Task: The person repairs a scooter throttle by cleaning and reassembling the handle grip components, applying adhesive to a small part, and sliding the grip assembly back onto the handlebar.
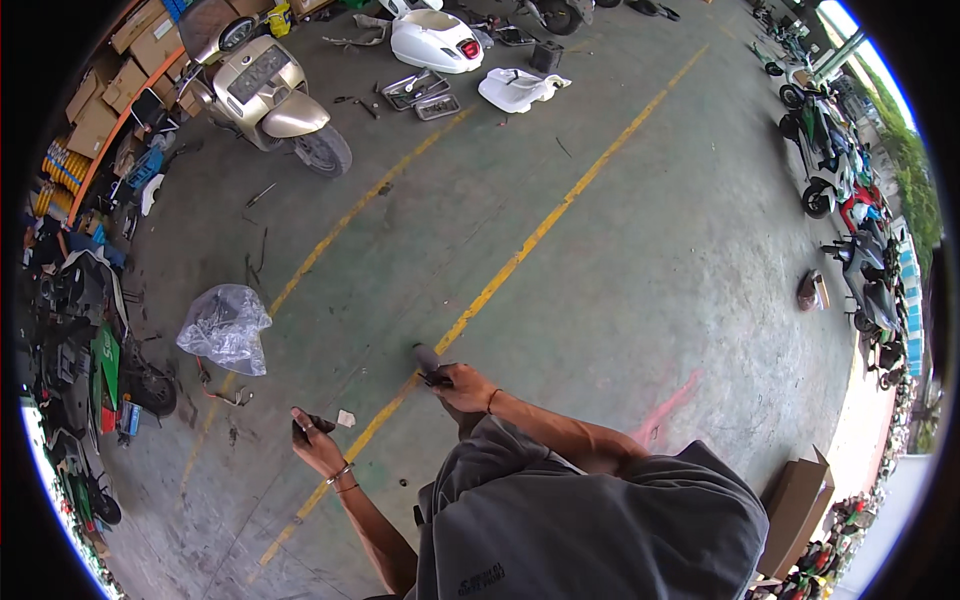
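My left hand [317, 447], with a metal bangle at the wrist, is held out low over the floor at left. Its fingers are closed around a small dark object [322, 424] whose kind I cannot make out. My right hand [463, 388], a thin band on its wrist, is in front of my body near the yellow line. It too is closed on a small black object [437, 379], mostly covered by the fingers. Just beyond it shows a greyish rounded tip [425, 355], perhaps of a shoe. A small pale scrap [346, 418] lies beside my left hand.
A clear plastic bag [226, 328] lies at left, with thin cables near it. Farther off stand a beige scooter [262, 88], white body panels [520, 90] and metal trays [437, 107]. Parked scooters line the right; a cardboard box [797, 512] sits at lower right.
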{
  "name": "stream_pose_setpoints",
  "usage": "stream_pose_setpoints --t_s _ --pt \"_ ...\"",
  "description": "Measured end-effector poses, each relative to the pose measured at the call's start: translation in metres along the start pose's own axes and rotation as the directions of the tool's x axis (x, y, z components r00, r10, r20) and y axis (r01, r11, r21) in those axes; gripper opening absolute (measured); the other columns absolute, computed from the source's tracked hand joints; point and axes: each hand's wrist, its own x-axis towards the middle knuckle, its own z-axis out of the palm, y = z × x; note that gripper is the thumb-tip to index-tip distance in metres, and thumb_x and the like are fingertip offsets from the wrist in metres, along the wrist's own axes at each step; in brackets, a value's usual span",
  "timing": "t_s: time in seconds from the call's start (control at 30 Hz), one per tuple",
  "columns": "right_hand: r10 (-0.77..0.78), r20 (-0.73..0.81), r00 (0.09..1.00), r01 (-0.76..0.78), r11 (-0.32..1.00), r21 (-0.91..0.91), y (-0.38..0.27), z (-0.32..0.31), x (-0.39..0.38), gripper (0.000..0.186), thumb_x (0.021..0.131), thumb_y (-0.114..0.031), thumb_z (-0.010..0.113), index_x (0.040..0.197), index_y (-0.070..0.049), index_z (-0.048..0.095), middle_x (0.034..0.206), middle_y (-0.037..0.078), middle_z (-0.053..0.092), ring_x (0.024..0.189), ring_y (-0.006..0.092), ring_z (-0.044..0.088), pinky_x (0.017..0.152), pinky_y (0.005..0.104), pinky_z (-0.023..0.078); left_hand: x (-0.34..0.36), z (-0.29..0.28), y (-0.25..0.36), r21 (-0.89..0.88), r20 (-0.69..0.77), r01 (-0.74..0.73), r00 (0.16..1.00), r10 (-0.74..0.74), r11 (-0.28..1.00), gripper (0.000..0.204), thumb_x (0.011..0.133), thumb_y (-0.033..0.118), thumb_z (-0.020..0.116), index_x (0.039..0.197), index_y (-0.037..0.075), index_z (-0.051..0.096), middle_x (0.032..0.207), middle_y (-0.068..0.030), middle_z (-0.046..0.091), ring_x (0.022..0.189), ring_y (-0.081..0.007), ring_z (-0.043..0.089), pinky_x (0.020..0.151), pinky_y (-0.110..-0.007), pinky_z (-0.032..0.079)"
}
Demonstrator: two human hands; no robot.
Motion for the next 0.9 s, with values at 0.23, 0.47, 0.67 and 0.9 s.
stream_pose_setpoints --t_s 0.23,0.47,0.67,0.9 --pt "-0.452 0.17 0.876 0.456 0.89 0.016 -0.177 0.055 0.176 0.023 0.083 -0.015 0.064 0.098 0.003 0.065 0.092 0.024 0.069 0.09 0.0428 0.066 0.08 0.046 0.052 0.105 0.034 0.052 -0.019 0.19 -0.144 0.971 0.145 0.989 0.031 0.094 0.017 0.067 0.115 -0.006 0.064 0.098 -0.0105 0.069 0.087 -0.017 0.065 0.074 -0.031 0.056" --pt "-0.472 0.204 0.858 0.449 0.881 0.148 -0.278 0.07 0.303 0.022 0.084 -0.012 0.063 0.099 0.004 0.065 0.088 0.022 0.069 0.087 0.0413 0.066 0.078 0.0444 0.052 0.255 0.023 0.075 -0.372 0.197 0.182 0.974 -0.114 0.91 0.028 0.095 0.014 0.065 0.112 -0.008 0.064 0.099 -0.0116 0.069 0.086 -0.0177 0.065 0.077 -0.033 0.057" --pt "-0.338 0.224 0.914 0.327 0.941 0.082 -0.347 0.077 0.434 0.023 0.089 -0.016 0.064 0.102 0.003 0.064 0.096 0.024 0.068 0.091 0.0383 0.067 0.078 0.0409 0.051 0.395 0.052 0.065 -0.407 0.125 0.137 0.988 -0.094 0.903 0.018 0.094 0.012 0.065 0.102 -0.004 0.068 0.096 -0.005 0.069 0.088 -0.0118 0.062 0.081 -0.027 0.05" --pt "-0.157 0.139 0.978 0.136 0.979 0.153 -0.384 0.076 0.603 0.024 0.091 -0.015 0.064 0.109 0.0 0.066 0.092 0.016 0.072 0.085 0.028 0.07 0.078 0.0379 0.053 0.604 0.043 0.054 -0.172 0.134 0.024 0.991 -0.001 0.985 0.016 0.095 0.015 0.063 0.102 0.0 0.066 0.081 -0.0044 0.066 0.073 -0.0106 0.06 0.067 -0.026 0.047"
